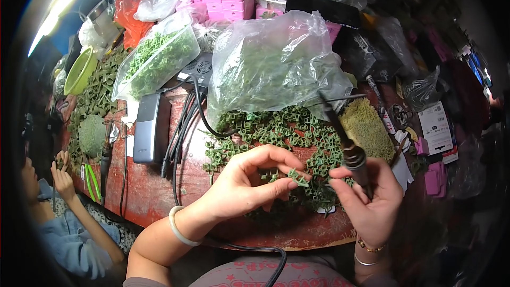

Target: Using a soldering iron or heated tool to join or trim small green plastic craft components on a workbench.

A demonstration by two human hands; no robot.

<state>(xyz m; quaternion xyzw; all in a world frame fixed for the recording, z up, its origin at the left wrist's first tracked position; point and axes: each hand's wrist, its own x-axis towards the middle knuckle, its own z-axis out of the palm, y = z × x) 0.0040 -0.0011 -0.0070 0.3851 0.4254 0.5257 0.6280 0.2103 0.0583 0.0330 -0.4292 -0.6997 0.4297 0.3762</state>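
Note:
My left hand [255, 178] pinches a small green moulded piece [299, 178] between thumb and fingertips, over a heap of like green pieces [281, 127]. Close on its right, my right hand [372, 194] is closed round the dark handle of a soldering iron [355, 159]. The iron's shaft points up and away from me, clear of the green piece. Whether the right fingertips also hold something small cannot be made out. Behind the heap lies a clear plastic bag [276, 64] full of green pieces.
A power bank [151, 127] and black cables [180, 133] lie left of the heap. Beyond are a clear tub [159, 56] of green pieces and pink boxes [228, 0]. A yellow-green sponge-like block [366, 127] sits at right. Another person's hands [62, 178] work at far left.

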